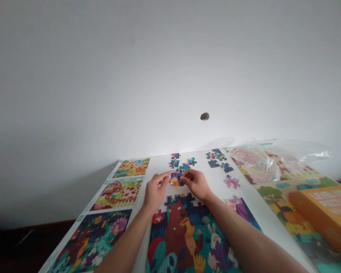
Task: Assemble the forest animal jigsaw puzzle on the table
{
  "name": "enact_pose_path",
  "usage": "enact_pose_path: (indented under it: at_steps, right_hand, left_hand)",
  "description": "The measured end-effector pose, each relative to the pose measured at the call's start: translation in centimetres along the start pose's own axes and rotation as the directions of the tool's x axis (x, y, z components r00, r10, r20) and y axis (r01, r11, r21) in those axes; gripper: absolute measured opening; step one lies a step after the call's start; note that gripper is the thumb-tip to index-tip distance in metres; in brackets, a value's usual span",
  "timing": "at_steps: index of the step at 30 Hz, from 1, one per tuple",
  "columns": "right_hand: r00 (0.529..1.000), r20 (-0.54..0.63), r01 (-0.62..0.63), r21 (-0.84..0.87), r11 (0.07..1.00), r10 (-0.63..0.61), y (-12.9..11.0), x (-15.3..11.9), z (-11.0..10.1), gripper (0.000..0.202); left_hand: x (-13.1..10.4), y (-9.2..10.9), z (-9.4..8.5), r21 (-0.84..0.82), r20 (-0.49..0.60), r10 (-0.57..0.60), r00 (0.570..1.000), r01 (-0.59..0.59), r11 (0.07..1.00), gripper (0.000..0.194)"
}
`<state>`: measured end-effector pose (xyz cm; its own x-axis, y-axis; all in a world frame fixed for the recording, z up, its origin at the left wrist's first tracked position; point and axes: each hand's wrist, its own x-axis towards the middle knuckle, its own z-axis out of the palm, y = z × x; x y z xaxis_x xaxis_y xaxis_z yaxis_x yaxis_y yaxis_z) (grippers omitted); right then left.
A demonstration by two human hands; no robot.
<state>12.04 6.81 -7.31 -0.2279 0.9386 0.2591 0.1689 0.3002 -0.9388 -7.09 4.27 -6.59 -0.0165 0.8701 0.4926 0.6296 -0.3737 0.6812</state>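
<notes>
My left hand (pixel 156 188) and my right hand (pixel 195 184) meet over the middle of the table, each pinching one side of a dark blue jigsaw piece (pixel 176 179) with a yellow-orange shape on it. Just below them lies a partly joined puzzle (pixel 184 235) showing a brown bear and a white rabbit, with an uneven upper edge. Loose dark blue pieces (pixel 184 167) lie beyond my fingers. Farther right is another group of loose pieces (pixel 218 157), and a purple piece (pixel 232 182) rests near my right wrist.
Printed picture sheets (pixel 116 193) run down the left side. To the right are an orange puzzle box (pixel 326 212), a crumpled clear plastic bag (pixel 258 163) and more colourful printed pictures (pixel 275 195). A white wall (pixel 170 94) with a small hole (pixel 204 116) stands behind the table.
</notes>
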Motion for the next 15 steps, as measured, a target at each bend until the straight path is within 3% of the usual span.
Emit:
enact_pose_path:
  at_steps: [7, 11, 15]
  right_hand:
    - [0.998, 0.050, 0.032, -0.050, 0.998, -0.029, 0.1, 0.1, 0.0, 0.016]
    - [0.995, 0.087, 0.059, -0.127, 0.990, -0.048, -0.1, 0.0, 0.0, 0.011]
    - [0.993, 0.102, 0.085, -0.220, 0.972, -0.064, -0.8, -0.4, -0.1, 0.011]
  left_hand:
    - [0.5, -2.2, -0.5, 0.066, -0.133, -0.107, 0.985, 0.116, 0.991, 0.034]
    - [0.6, -2.9, -0.7, 0.214, -0.071, -0.182, 0.981, 0.193, 0.957, 0.035]
    - [0.6, -2.7, -0.6, 0.293, 0.027, -0.139, 0.990, 0.125, 0.948, 0.036]
